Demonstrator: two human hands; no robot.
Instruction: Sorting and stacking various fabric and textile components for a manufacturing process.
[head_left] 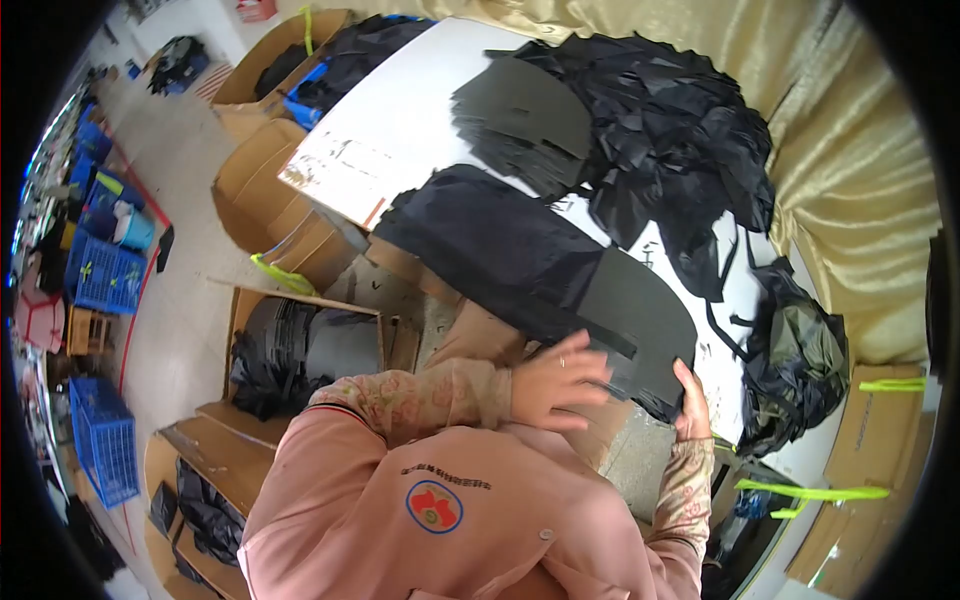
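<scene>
A dark grey stiff panel (650,305) with a rounded far end and a black strip slot lies at the near edge of the white table (400,110). Black fabric (490,230) spreads leftward from it and meets or covers its left part. At the panel's right corner my right hand (690,405) grips the edge, thumb on top and fingers hidden beneath. My left hand (562,385) is spread, slightly blurred, beside the panel's near edge; whether it touches cannot be told. Behind lies a stack of similar grey panels (525,115).
A large heap of black fabric pieces (670,120) covers the table's far right, with a black bundle (795,350) nearer. Cardboard boxes (265,185) stand at left, one holding more panels (345,340). Blue crates (105,440) line the far left; a gold curtain (850,130) hangs behind.
</scene>
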